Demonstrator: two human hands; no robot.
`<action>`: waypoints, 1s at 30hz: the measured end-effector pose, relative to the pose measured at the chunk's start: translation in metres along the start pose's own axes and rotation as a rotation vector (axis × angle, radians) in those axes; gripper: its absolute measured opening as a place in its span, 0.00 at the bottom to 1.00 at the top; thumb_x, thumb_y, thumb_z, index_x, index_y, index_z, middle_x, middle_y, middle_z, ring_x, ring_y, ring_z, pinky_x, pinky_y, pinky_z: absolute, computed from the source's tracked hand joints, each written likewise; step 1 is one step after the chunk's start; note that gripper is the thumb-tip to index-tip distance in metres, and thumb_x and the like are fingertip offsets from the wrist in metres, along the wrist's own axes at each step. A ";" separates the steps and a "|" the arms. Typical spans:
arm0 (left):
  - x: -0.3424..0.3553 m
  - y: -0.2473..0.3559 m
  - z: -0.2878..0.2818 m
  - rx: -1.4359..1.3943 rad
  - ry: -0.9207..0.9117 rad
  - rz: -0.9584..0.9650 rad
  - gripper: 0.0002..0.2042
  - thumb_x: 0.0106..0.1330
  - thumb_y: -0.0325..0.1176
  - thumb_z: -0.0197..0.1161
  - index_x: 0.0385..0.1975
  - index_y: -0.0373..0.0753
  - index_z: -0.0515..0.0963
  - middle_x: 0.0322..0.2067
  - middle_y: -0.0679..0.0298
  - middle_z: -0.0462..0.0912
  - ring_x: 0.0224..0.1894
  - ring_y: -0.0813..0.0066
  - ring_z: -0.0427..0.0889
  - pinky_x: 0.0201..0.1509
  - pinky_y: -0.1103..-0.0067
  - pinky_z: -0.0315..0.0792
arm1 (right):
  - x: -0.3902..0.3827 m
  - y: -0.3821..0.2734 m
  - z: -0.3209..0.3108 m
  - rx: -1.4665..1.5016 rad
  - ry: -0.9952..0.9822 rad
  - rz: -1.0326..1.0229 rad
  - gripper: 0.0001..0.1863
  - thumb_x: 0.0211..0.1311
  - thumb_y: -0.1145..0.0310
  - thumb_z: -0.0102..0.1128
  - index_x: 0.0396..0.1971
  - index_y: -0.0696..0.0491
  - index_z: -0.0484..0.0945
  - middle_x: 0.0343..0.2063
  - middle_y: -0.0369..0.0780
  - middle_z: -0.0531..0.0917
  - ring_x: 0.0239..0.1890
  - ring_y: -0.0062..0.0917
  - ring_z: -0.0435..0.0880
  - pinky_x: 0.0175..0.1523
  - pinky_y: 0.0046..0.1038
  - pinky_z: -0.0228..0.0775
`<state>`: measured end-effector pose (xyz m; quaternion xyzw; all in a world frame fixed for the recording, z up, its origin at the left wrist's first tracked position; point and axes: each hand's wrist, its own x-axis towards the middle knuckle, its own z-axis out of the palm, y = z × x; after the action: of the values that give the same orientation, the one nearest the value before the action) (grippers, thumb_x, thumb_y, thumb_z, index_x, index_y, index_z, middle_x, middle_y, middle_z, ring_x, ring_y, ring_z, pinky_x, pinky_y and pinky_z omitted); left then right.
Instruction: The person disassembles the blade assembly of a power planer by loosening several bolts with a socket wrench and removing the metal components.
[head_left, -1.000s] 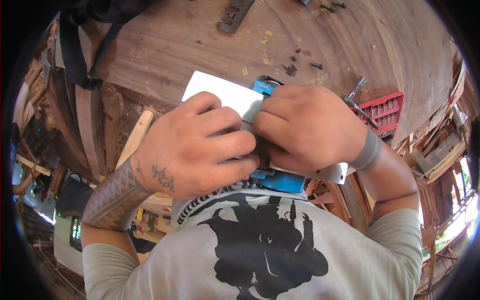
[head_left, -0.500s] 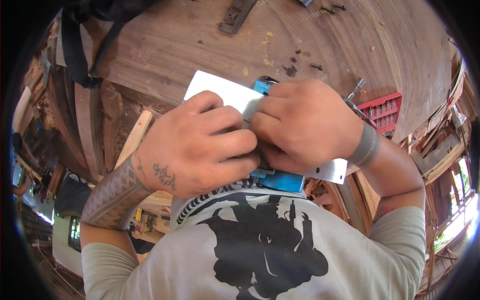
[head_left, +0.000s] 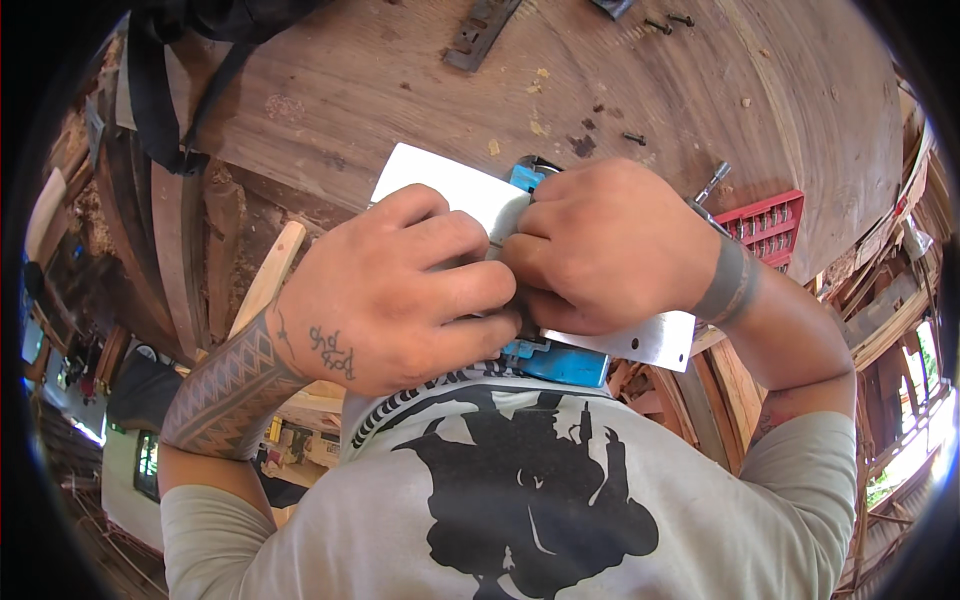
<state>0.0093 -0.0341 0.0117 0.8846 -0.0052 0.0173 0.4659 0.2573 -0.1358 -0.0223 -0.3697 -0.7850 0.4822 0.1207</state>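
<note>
A blue power tool [head_left: 572,365] with a shiny metal plate [head_left: 420,170] lies at the table's near edge against my shirt. My left hand [head_left: 400,290] is curled over the plate's left part, fingers bent, their tips hidden. Just right of it, knuckles close to the left fingers, my right hand [head_left: 610,240] is closed over the middle of the tool; whatever its fingertips grip is out of sight. The plate's holed end shows below my right hand. Beside that hand, a metal T-handled wrench [head_left: 714,182] rests by a red case of bits [head_left: 765,225].
The wooden table [head_left: 350,80] holds a dark slotted metal bar [head_left: 480,35], several bolts [head_left: 633,137] and, at back left, black straps [head_left: 160,110]. Wood strips and offcuts [head_left: 185,260] crowd both sides below the table.
My right hand has shifted slightly left and rolled a little, with its elbow moving outward to the right. My left hand stays almost in place.
</note>
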 end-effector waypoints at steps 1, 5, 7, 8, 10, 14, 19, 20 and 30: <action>0.000 0.000 0.000 0.003 -0.001 -0.004 0.16 0.50 0.39 0.74 0.41 0.50 0.90 0.39 0.72 0.81 0.45 0.66 0.82 0.47 0.65 0.75 | 0.001 0.001 0.001 0.017 0.071 -0.019 0.14 0.51 0.59 0.76 0.29 0.50 0.80 0.28 0.37 0.82 0.31 0.37 0.84 0.36 0.41 0.77; 0.001 -0.001 -0.003 -0.002 -0.014 0.012 0.17 0.49 0.40 0.74 0.41 0.49 0.90 0.39 0.72 0.81 0.44 0.66 0.82 0.48 0.65 0.75 | -0.002 -0.002 0.007 0.031 0.099 0.000 0.14 0.51 0.59 0.76 0.29 0.49 0.80 0.28 0.37 0.82 0.31 0.37 0.85 0.37 0.41 0.78; 0.001 -0.001 -0.003 0.002 -0.028 0.013 0.17 0.49 0.40 0.74 0.41 0.49 0.90 0.39 0.72 0.81 0.44 0.66 0.82 0.48 0.65 0.75 | 0.001 -0.005 0.005 0.006 0.110 0.016 0.12 0.53 0.58 0.73 0.26 0.50 0.81 0.26 0.38 0.84 0.31 0.38 0.87 0.36 0.42 0.80; 0.000 -0.001 -0.003 0.000 -0.027 0.009 0.17 0.49 0.40 0.74 0.41 0.49 0.90 0.39 0.72 0.81 0.44 0.66 0.81 0.47 0.65 0.75 | 0.002 -0.005 0.005 -0.017 0.121 0.029 0.12 0.56 0.57 0.71 0.23 0.50 0.83 0.23 0.39 0.86 0.31 0.39 0.89 0.36 0.44 0.81; 0.000 -0.001 -0.002 0.000 -0.026 0.006 0.17 0.48 0.40 0.74 0.41 0.49 0.90 0.39 0.72 0.81 0.44 0.66 0.81 0.47 0.65 0.75 | 0.002 -0.002 0.005 0.009 0.183 -0.015 0.12 0.56 0.57 0.71 0.23 0.50 0.83 0.23 0.39 0.86 0.30 0.39 0.89 0.35 0.44 0.81; 0.001 0.000 -0.002 -0.001 -0.016 0.014 0.17 0.48 0.40 0.74 0.41 0.50 0.90 0.39 0.72 0.81 0.44 0.66 0.81 0.47 0.65 0.75 | -0.001 -0.003 0.014 0.010 0.160 -0.006 0.13 0.55 0.57 0.72 0.25 0.50 0.83 0.24 0.38 0.86 0.31 0.39 0.88 0.35 0.44 0.81; 0.001 -0.001 -0.001 0.007 0.004 0.012 0.17 0.48 0.40 0.74 0.41 0.50 0.90 0.39 0.72 0.82 0.43 0.66 0.81 0.47 0.65 0.75 | -0.005 -0.002 0.010 0.012 0.193 -0.009 0.13 0.54 0.57 0.72 0.25 0.50 0.83 0.24 0.39 0.86 0.31 0.38 0.88 0.34 0.43 0.80; 0.001 -0.001 -0.001 0.007 0.006 0.013 0.18 0.48 0.40 0.74 0.41 0.50 0.90 0.39 0.72 0.82 0.43 0.66 0.81 0.47 0.65 0.75 | -0.006 -0.002 0.009 0.021 0.249 -0.030 0.13 0.55 0.57 0.72 0.25 0.51 0.83 0.23 0.39 0.86 0.30 0.39 0.88 0.34 0.43 0.79; 0.000 -0.001 0.000 0.008 0.011 0.024 0.19 0.45 0.42 0.73 0.41 0.49 0.91 0.39 0.72 0.81 0.42 0.65 0.81 0.45 0.64 0.74 | -0.005 -0.007 0.012 0.005 0.184 0.037 0.12 0.54 0.59 0.73 0.24 0.50 0.81 0.23 0.39 0.85 0.30 0.38 0.88 0.33 0.44 0.80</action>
<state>0.0091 -0.0338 0.0106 0.8863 -0.0131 0.0278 0.4621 0.2511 -0.1491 -0.0211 -0.4263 -0.7626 0.4503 0.1843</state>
